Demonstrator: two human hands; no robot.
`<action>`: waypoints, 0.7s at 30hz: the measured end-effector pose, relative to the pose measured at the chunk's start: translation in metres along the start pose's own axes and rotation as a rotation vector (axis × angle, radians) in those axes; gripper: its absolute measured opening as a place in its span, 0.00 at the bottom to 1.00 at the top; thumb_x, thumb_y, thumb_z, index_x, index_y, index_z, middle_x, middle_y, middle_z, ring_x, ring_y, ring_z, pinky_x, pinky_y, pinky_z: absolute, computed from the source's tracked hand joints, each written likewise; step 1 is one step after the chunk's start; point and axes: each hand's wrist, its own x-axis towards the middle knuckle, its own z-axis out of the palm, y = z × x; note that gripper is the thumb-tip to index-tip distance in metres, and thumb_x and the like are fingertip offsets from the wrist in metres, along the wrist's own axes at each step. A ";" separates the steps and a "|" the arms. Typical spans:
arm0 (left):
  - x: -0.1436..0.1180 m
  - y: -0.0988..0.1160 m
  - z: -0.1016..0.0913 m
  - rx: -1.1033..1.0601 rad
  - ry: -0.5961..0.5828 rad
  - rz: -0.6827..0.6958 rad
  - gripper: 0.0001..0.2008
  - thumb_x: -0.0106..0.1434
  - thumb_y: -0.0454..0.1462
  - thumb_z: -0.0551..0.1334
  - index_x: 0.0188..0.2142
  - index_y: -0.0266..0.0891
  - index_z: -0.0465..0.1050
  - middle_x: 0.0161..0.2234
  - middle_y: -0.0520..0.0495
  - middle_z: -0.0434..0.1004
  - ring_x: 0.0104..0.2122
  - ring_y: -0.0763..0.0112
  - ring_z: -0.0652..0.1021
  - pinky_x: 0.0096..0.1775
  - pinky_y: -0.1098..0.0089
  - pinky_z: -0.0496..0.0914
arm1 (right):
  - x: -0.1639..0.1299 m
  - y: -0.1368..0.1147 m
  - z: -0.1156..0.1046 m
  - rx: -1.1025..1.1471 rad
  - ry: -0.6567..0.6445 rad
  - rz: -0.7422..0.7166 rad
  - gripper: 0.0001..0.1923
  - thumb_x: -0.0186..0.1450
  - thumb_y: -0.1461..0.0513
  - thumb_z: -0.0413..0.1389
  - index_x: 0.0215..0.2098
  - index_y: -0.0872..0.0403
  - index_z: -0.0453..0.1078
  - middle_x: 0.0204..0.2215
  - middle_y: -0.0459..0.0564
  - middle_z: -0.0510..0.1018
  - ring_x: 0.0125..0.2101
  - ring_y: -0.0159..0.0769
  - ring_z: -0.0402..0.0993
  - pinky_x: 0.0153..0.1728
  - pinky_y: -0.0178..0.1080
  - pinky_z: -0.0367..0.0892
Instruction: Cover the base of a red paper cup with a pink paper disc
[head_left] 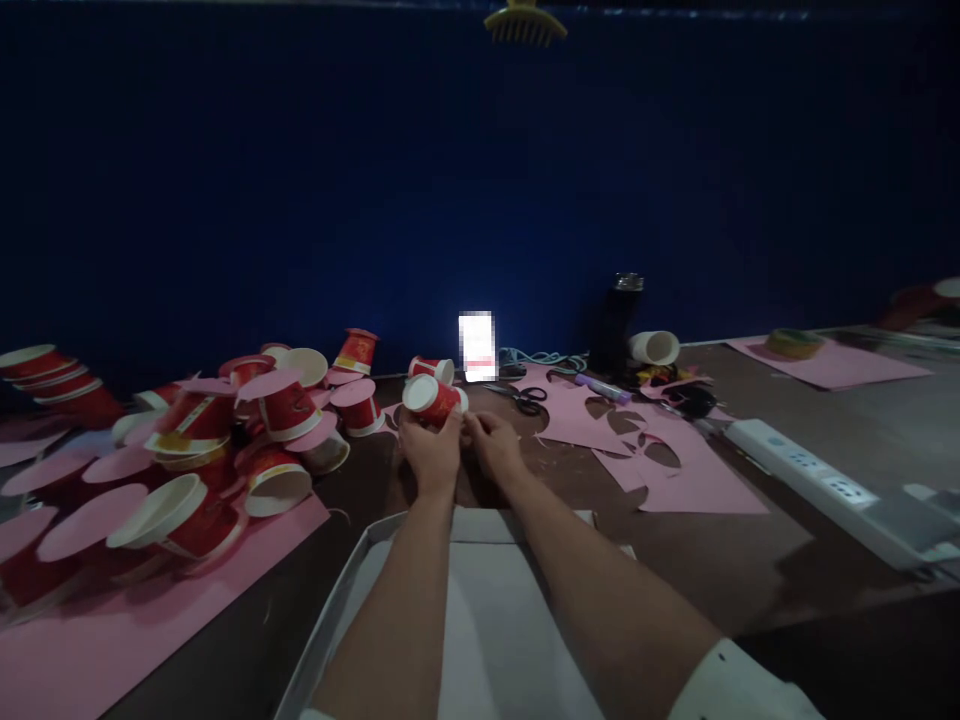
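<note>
Red paper cup with a white inside (430,398) lies tipped on its side in the person's left hand (431,450), held just above the dark brown counter (787,560) with its open mouth turned toward the left. The left hand's grip is closed around the cup from below and behind, fingers wrapped on its wall. The right hand (493,445) sits just beside the cup's base, its grip pressed together at the fingertips; whether anything small is pinched there cannot be told in the dim light. Both forearms reach out over a shallow white cardboard box (360,590) that lies on the counter's near edge.

To the left, a heap of similar red paper cups (247,440) lies tumbled among round pink paper discs (90,520) on a pink paper sheet (112,640). To the right of the hands lies another pink paper sheet with round holes cut out of it (675,480), with black-handled scissors (529,397) and a purple marker (604,389) near its far edge. A lit phone screen (477,346) stands against the dark blue wall (375,180), and a black flask (619,320) stands well to its right beside a white cup lying on its side (655,347). A white power strip (806,475) lies along the counter's right side.
</note>
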 end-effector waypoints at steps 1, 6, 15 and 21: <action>0.005 -0.001 -0.004 0.025 0.032 0.028 0.24 0.46 0.42 0.69 0.41 0.34 0.69 0.40 0.40 0.76 0.38 0.64 0.77 0.43 0.62 0.70 | -0.004 -0.002 0.000 -0.150 -0.017 -0.052 0.17 0.64 0.52 0.48 0.36 0.53 0.75 0.33 0.50 0.79 0.34 0.36 0.73 0.36 0.37 0.65; 0.037 -0.007 -0.037 0.145 0.239 0.121 0.23 0.48 0.45 0.67 0.39 0.32 0.69 0.40 0.38 0.75 0.39 0.61 0.76 0.45 0.59 0.70 | -0.027 -0.023 0.000 -0.620 -0.358 -0.355 0.21 0.59 0.50 0.56 0.49 0.47 0.72 0.51 0.52 0.74 0.52 0.46 0.65 0.50 0.45 0.60; 0.049 -0.023 -0.063 -0.002 0.395 0.017 0.28 0.53 0.48 0.65 0.48 0.33 0.63 0.47 0.34 0.72 0.44 0.60 0.76 0.47 0.60 0.70 | -0.046 -0.035 0.003 -0.551 -0.742 -0.457 0.21 0.67 0.48 0.45 0.53 0.42 0.69 0.58 0.48 0.68 0.59 0.45 0.60 0.59 0.59 0.43; 0.029 -0.003 -0.057 0.143 0.300 0.215 0.26 0.51 0.48 0.66 0.44 0.33 0.66 0.45 0.36 0.72 0.45 0.58 0.74 0.49 0.57 0.67 | -0.042 -0.032 0.003 -0.447 -0.731 -0.403 0.17 0.64 0.50 0.50 0.46 0.44 0.73 0.52 0.50 0.74 0.56 0.47 0.63 0.58 0.62 0.42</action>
